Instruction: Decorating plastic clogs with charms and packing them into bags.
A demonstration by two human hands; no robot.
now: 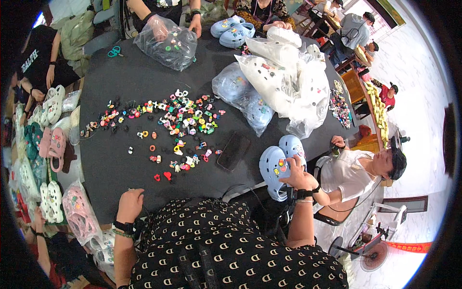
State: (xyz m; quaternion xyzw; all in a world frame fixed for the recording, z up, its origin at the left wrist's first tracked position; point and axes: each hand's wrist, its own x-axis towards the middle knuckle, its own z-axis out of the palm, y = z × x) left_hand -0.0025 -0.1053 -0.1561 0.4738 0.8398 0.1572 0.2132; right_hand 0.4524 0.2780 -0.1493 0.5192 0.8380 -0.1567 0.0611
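Note:
A pair of light blue clogs stands at the table's right front edge. My right hand (299, 176) reaches over the nearer blue clog (270, 168), its fingers closed at the colourful charms on the upper. The other blue clog (291, 144) sits just behind it. At the front left edge of the table is my left hand (129, 205), its fingers curled in; the palm side is hidden, so anything in it does not show. Many small shoe charms (185, 118) lie scattered across the table, with two red heart charms (167, 176) nearest to me.
A dark phone (234, 151) lies left of the clogs. Clear bags of white clogs (284, 82) heap up at the back right. Across the table (110, 159), a person handles a plastic bag (168, 45); teal scissors (114, 51) lie nearby. Pink clogs (53, 144) stand at left.

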